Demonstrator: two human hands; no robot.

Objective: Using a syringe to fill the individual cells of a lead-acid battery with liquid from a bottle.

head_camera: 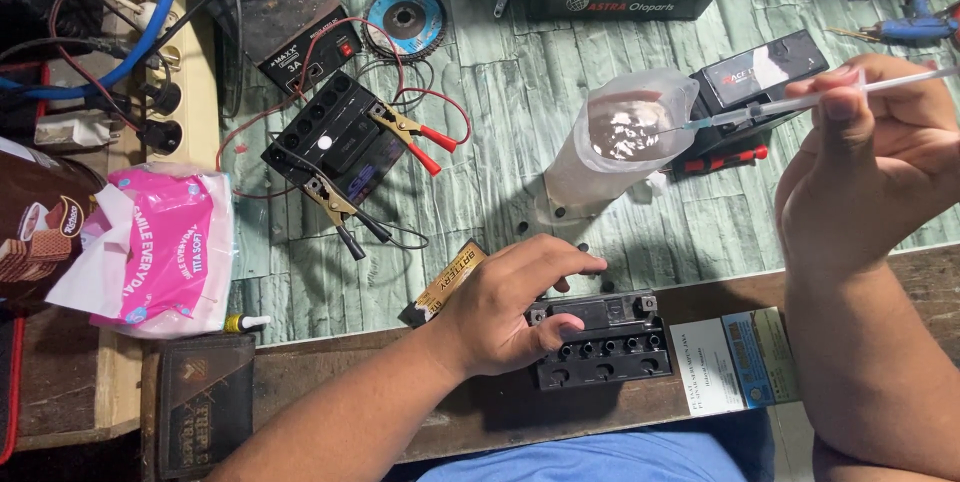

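**Syringe tip in the cup, open battery lying below and to the left of it**

The small black battery [600, 350] is lying at the near edge of the surface [500, 112], on the dark wooden strip there, with its long axis running left to right along that edge. Its top is facing up and a row of round filling holes is showing on the near side. The left hand [510, 307] is resting on the left part of the battery, fingers curved over the top and the thumb pressing at the front, so it is holding the battery steady.

The right hand [865, 167] is staying higher and to the right, toward the far right side of the surface. It is pinching a thin clear syringe [800, 102] between the fingers. The syringe is lying almost level, pointing to the left, and its tip is reaching into a cloudy plastic cup [625, 137] with liquid inside. The cup is standing near the middle of the surface, well apart from the battery.

So, from the syringe tip, the filling holes are lying toward the near edge and a little to the left. The right hand is the nearer one to the cup; the left hand is already on the battery.

Farther left, a second black battery [335, 142] with red and black clips is sitting beside a small charger [305, 47].
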